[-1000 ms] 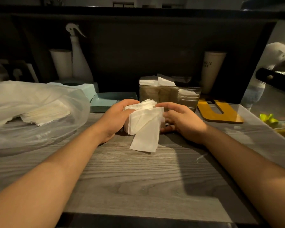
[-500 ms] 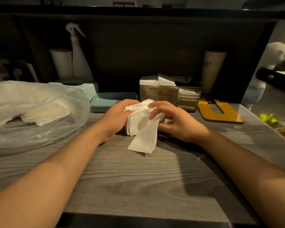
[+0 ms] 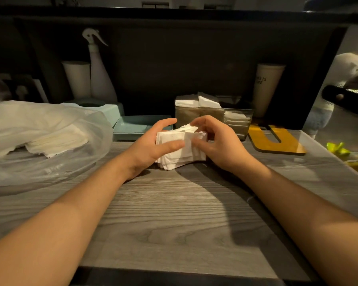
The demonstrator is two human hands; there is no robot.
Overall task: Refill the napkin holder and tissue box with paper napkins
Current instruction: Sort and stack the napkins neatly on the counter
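On the grey wood-grain table (image 3: 174,223), largest to smallest:
plastic bag (image 3: 39,137): far left, translucent, a pile of white napkins showing inside.
napkin holder (image 3: 232,122): clear box at the back, just behind the hands, napkins inside and sticking up at its left end.
teal tray (image 3: 136,125): back, left of the holder; teal box behind it.
yellow board (image 3: 277,143): right of the holder, lying flat.
napkin stack (image 3: 180,149): centre, between both hands, lower edge at the table.
left hand (image 3: 151,147): curled round the stack's left side, thumb across its front.
right hand (image 3: 217,141): fingers bent over the stack's top, thumb on its front; holding.
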